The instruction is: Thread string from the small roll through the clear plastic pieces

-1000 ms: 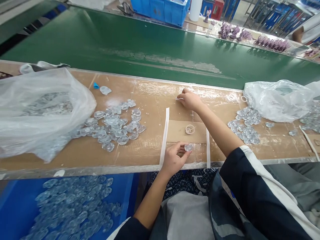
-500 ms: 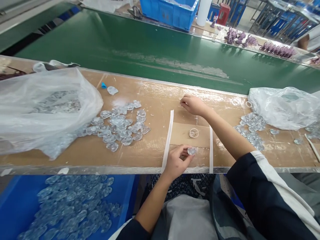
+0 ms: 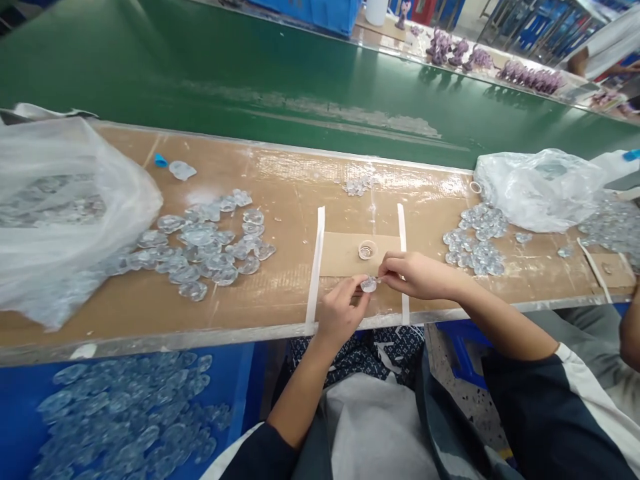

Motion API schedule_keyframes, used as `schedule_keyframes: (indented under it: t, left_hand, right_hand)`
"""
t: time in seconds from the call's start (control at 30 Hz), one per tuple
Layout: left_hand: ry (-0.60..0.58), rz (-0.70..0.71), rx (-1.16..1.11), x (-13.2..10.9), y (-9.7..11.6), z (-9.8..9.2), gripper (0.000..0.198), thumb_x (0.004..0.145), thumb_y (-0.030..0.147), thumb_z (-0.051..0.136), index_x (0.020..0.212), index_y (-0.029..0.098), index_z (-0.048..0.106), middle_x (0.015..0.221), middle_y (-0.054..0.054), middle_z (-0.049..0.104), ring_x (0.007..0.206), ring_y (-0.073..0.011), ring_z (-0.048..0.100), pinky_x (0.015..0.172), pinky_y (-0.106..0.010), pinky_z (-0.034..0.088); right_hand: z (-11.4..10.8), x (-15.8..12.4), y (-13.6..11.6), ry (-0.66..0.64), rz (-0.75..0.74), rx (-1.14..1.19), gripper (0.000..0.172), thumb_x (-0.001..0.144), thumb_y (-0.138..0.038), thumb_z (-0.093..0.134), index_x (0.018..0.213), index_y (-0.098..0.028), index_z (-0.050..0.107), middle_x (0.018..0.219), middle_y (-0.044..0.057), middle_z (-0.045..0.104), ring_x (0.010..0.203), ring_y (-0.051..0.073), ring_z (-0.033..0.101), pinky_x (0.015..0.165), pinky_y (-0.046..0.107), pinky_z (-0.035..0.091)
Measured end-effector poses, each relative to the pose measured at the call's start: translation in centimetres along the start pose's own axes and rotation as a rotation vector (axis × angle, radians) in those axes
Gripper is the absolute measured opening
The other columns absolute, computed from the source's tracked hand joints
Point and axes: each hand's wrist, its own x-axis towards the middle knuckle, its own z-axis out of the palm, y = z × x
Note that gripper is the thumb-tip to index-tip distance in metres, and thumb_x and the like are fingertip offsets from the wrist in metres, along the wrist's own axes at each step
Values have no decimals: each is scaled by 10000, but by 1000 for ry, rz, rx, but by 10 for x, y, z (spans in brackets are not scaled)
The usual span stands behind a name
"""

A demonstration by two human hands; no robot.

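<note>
While the left hand [image 3: 343,311] grips a clear piece [image 3: 369,285], we find the right hand [image 3: 413,275] just right of it, pinched closed; what that holds, we cannot tell.

This is a factory floor, an assembly line for small parts. A long green conveyor belt [image 3: 225,87] crosses at 12 o'clock, and along its near side runs a workbench [image 3: 280,307] topped with brown cardboard, where 2 white strips [image 3: 316,267] mark off 1 work spot. Near-identical clear pieces [image 3: 200,240] lie heaped at 9 o'clock, more fill a blue bin [image 3: 240,373] at 8 o'clock, and 2 plastic bags [image 3: 543,193] sit at 9 and 3 o'clock. Purple figurines [image 3: 530,77] line the belt's far side at 2 o'clock, close to a co-worker [image 3: 595,57]; another person's arm [image 3: 631,327] shows at 4 o'clock.
</note>
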Motion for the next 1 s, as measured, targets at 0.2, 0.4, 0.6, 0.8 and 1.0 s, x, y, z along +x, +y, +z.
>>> schedule_keyframes:
  t: [0.2, 0.4, 0.6, 0.8, 1.0]
  left_hand:
    - [-69, 214, 236, 3, 5, 2, 179, 916, 178, 492, 1041, 165, 620, 912, -59, 704, 809, -155, 674, 751, -237, 535]
    - [-168, 333, 371, 3, 9, 4, 229, 901, 116, 424, 1035, 142, 608, 910, -69, 695, 811, -174, 667, 684, -251, 519]
    - [-188, 313, 433, 2, 14, 5, 218, 869, 121, 451, 1006, 138, 620, 825, -67, 671, 726, -183, 641, 606, -260, 494]
    - [-241, 226, 330, 2, 18, 6, 194, 877, 140, 492, 1021, 145, 621, 897, -76, 686, 798, -189, 656, 687, -268, 523]
    - [-316, -19, -151, 1, 23, 4, 180, 902, 235, 548, 1057, 178, 621, 979, -56, 689, 871, -161, 671, 792, -259, 553]
  right_hand:
    - [-4, 3, -3, -115, 2, -95, 75, 825, -83, 571, 769, -126, 598, 791, 39, 578, 644, 116, 489, 627, 227, 366]
    - [-5, 11, 0, -202, 48, -71, 126, 714, -76, 617, 630, -142, 551, 621, -13, 531, 552, 92, 413, 556, 218, 321]
    - [7, -4, -3, -37, 220, 220, 52, 734, -78, 623, 730, -129, 631, 638, -18, 611, 562, 82, 517, 548, 183, 372]
    - [40, -26, 13, 195, 214, 625, 217, 865, -343, 614, 848, -129, 647, 745, 29, 649, 634, 110, 593, 596, 210, 477]
    - [50, -35, 13, 247, 202, 812, 349, 860, -488, 642, 866, -140, 621, 802, 44, 639, 614, 116, 615, 560, 220, 516]
